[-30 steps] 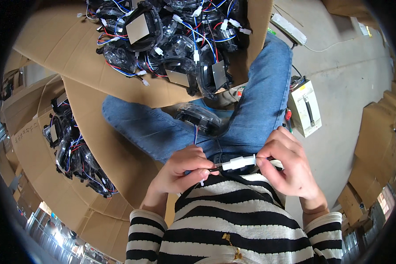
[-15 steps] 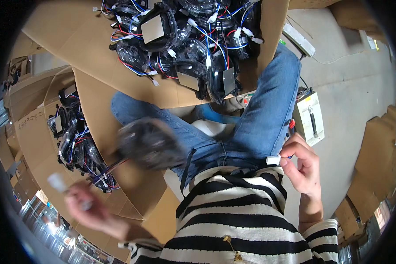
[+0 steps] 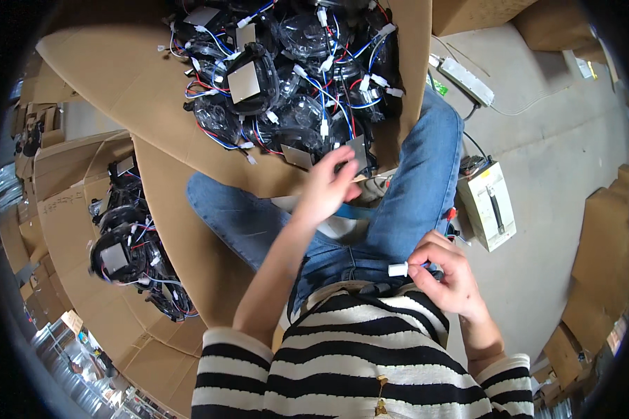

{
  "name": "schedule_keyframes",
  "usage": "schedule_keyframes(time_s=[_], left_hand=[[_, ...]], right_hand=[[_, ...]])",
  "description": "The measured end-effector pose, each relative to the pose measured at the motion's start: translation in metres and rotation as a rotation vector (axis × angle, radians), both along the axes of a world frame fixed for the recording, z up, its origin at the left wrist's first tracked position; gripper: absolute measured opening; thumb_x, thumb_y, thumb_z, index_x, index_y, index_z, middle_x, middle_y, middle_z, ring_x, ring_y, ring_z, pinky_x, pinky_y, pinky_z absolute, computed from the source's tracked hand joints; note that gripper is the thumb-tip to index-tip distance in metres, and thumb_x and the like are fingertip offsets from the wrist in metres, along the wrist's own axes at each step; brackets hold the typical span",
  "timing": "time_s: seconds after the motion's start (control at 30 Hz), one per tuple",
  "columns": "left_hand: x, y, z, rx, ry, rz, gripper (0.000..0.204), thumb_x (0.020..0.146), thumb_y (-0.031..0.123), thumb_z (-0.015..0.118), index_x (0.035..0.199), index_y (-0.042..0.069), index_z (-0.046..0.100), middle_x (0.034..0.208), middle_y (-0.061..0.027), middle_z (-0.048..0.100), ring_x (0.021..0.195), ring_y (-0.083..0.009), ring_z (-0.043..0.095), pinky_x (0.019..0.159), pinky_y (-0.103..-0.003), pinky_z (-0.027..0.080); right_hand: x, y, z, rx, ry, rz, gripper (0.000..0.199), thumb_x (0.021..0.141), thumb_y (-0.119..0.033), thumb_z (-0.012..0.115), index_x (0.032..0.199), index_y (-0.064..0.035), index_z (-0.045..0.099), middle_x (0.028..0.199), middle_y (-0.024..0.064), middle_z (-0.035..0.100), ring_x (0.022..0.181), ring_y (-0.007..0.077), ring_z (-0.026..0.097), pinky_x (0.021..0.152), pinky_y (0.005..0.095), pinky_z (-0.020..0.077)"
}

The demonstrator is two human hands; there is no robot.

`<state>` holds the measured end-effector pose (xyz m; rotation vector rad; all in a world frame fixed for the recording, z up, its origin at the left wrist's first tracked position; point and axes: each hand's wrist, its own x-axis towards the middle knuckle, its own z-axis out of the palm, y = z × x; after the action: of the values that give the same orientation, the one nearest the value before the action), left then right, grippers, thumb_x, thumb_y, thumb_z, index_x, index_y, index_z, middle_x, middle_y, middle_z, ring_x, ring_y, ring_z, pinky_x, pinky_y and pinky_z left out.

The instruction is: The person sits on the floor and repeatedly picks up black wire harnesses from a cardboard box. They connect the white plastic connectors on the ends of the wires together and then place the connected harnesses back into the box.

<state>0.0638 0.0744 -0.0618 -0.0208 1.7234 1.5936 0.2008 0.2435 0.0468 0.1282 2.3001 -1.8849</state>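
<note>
**Left hand back at the front box, right hand keeps the connector**

The big cardboard box (image 3: 147, 105) in front of my knees is heaped with black lamp housings (image 3: 286, 91), their red, blue and white wires tangled over them. A second cardboard box (image 3: 63, 230) on my left holds another pile of the same housings (image 3: 129, 255). On the floor by my right knee lies a cream-coloured box-shaped device (image 3: 493, 206), and farther off a white power strip (image 3: 465, 73).

Half a second ago my left hand (image 3: 328, 185) was swung out low over the left box, blurred, with a housing sweeping across my lap. Now that housing is gone from my lap and the hand has crossed forward to the near edge of the front box, fingers loosely spread and half curled, resting against the closest housings; I can't tell whether it grips anything.

My right hand (image 3: 447, 276) has stayed at my right hip. Thumb and fingertips are pinched closed on a small white connector (image 3: 398, 269), which pokes out leftward just above my striped shirt.
</note>
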Motion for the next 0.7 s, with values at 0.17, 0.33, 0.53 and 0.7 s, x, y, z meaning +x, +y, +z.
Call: schedule_keyframes(time_s=[0.17, 0.33, 0.53, 0.7], left_hand=[[-0.029, 0.057, -0.059, -0.463, 0.283, -0.012, 0.031, 0.077, 0.011, 0.054, 0.099, -0.007, 0.039, 0.077, -0.0150, 0.057, 0.059, -0.0200, 0.062, 0.046, -0.026, 0.049], [-0.034, 0.078, -0.120, -0.403, 0.258, 0.222, 0.023, 0.069, 0.021, 0.057, 0.074, -0.002, 0.055, 0.057, -0.0134, 0.056, 0.051, -0.0232, 0.058, 0.050, -0.035, 0.045], [0.002, 0.047, -0.033, -0.433, 0.602, 0.113, 0.025, 0.076, 0.023, 0.053, 0.065, 0.001, 0.058, 0.068, -0.0161, 0.056, 0.065, -0.0333, 0.054, 0.060, -0.042, 0.042], [0.029, 0.032, 0.018, -0.218, 0.560, 0.175, 0.015, 0.083, 0.015, 0.044, 0.080, 0.001, 0.048, 0.072, -0.0165, 0.053, 0.071, -0.0366, 0.051, 0.064, -0.044, 0.040]], right_hand=[[0.004, -0.003, -0.002, -0.036, -0.051, -0.042, 0.005, 0.067, 0.002, 0.055, 0.071, 0.0004, 0.053, 0.067, 0.0087, 0.050, 0.064, 0.0218, 0.047, 0.059, 0.0302, 0.0362], [-0.002, -0.004, -0.011, -0.049, -0.148, -0.071, 0.006, 0.068, -0.001, 0.053, 0.068, 0.0017, 0.048, 0.064, 0.0073, 0.045, 0.062, 0.0164, 0.043, 0.057, 0.0246, 0.0327], [-0.005, -0.002, -0.026, -0.096, -0.147, 0.035, 0.006, 0.075, 0.000, 0.050, 0.070, -0.0005, 0.045, 0.068, 0.0020, 0.038, 0.065, 0.0093, 0.034, 0.057, 0.0197, 0.0252], [-0.009, -0.002, -0.035, -0.011, -0.230, 0.102, 0.004, 0.081, -0.004, 0.048, 0.078, -0.0025, 0.050, 0.068, 0.0004, 0.046, 0.062, 0.0070, 0.041, 0.057, 0.0192, 0.0331]])
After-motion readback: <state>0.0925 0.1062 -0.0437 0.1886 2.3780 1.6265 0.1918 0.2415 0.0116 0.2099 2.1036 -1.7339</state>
